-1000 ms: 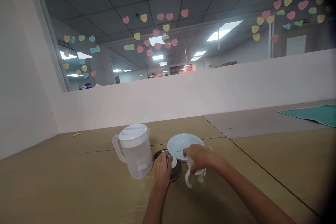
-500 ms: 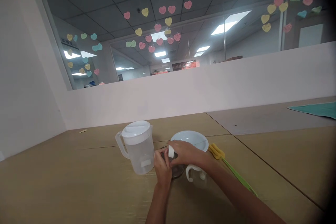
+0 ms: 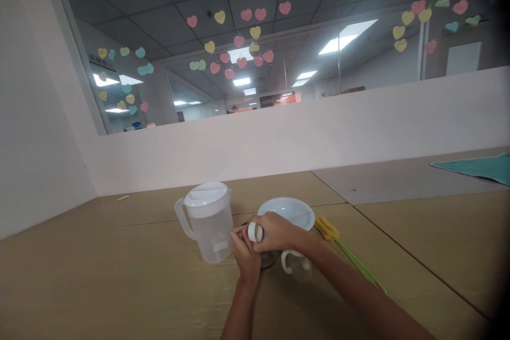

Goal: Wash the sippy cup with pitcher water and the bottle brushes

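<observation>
Both my hands meet over a dark, see-through round vessel (image 3: pixel 270 259) on the table, just right of the pitcher. Between them, a small white round cap (image 3: pixel 255 231) is pinched in my right hand (image 3: pixel 274 231), its ring-like face turned toward me. My left hand (image 3: pixel 245 255) is closed beside the cap, against the fingers of my right; what its fingertips hold is hidden. Most of the vessel is covered by my hands. A clear cup with a white handle (image 3: pixel 300 267) stands below my right wrist.
A lidded white pitcher (image 3: pixel 211 223) stands left of my hands. Behind them is a white plate (image 3: pixel 297 212). A yellow-headed brush with a green handle (image 3: pixel 356 263) lies to the right. A teal cloth (image 3: pixel 478 167) is at the far right, near the wall.
My right hand has tipped the white cap, so its round face now shows instead of its side, and it has shifted slightly left. My left hand has moved a little left.
</observation>
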`<state>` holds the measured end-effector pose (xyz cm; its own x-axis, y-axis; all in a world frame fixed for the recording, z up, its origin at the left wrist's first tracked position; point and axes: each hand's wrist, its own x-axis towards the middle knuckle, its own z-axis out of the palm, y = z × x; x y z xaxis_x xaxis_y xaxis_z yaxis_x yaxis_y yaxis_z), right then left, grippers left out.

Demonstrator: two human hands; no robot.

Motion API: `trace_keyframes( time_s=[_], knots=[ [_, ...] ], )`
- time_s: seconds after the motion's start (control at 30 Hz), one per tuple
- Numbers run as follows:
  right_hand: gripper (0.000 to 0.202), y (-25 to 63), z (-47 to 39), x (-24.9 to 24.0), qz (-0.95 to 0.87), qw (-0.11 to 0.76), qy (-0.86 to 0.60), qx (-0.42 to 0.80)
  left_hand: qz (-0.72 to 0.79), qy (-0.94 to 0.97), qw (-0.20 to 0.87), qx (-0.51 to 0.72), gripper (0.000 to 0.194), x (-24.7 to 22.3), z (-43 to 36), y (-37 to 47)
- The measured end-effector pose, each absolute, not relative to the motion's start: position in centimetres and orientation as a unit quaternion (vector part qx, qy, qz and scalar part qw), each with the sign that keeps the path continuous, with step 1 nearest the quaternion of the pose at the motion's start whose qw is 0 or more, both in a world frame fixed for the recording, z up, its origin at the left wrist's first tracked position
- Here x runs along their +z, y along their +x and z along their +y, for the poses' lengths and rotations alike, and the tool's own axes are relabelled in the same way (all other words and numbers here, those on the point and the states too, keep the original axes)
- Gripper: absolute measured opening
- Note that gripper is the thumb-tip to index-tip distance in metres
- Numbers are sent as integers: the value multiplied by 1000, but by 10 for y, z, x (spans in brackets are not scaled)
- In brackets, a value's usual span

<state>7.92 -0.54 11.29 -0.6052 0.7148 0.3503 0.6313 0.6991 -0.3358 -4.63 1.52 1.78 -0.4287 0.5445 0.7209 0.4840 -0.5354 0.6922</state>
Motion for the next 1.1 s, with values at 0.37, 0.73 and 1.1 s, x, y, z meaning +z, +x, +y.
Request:
trace_keyframes(
  time_s=[0.37,0.73,1.1],
  knots=[
    [31,64,-4,107,-863,210,-450,-90,506,523,59,684,29,15,26,-51],
    [32,120,-6,125,-790,416,-450,-23,409,755,26,512,34,2,11,-32],
    [31,152,-29,41,-769,439,-443,143,382,827,-67,407,23,1,1,-12]
  ],
)
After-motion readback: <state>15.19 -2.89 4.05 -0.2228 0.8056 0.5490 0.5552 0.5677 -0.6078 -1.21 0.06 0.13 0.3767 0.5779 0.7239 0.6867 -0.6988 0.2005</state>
